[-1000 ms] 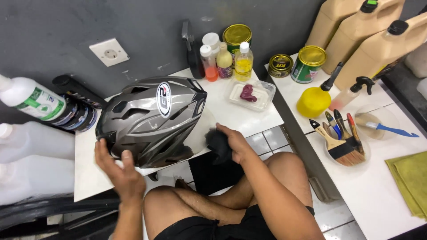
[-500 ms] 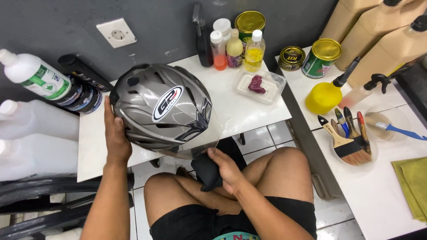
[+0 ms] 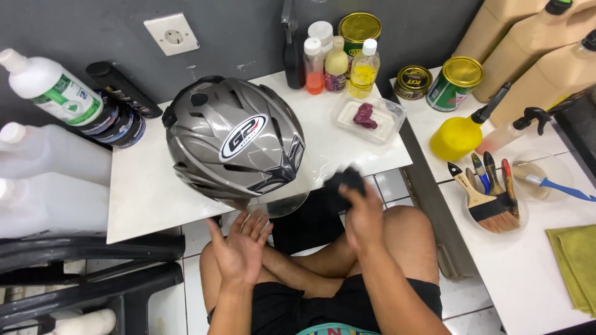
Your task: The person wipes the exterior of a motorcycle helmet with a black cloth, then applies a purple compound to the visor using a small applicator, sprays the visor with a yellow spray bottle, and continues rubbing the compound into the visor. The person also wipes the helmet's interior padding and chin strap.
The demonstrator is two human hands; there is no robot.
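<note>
On the white bench [image 3: 143,198] a grey helmet [image 3: 233,142] is being cleaned; the right hand [image 3: 363,214] is closed around a black cloth [image 3: 343,184], the left hand [image 3: 239,248] is held open and empty below the visor. Steadying seems needed next.

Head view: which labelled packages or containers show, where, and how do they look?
White plastic bottle with green label: far left, tilted.
Three small clear bottles with orange, purple and yellow contents: back of the white tabletop, upright.
Green tin with gold lid: right table.
Low round black-and-gold tin: beside the green tin.

Bare tabletop [image 3: 149,192] left of helmet [image 3: 233,139]
</note>
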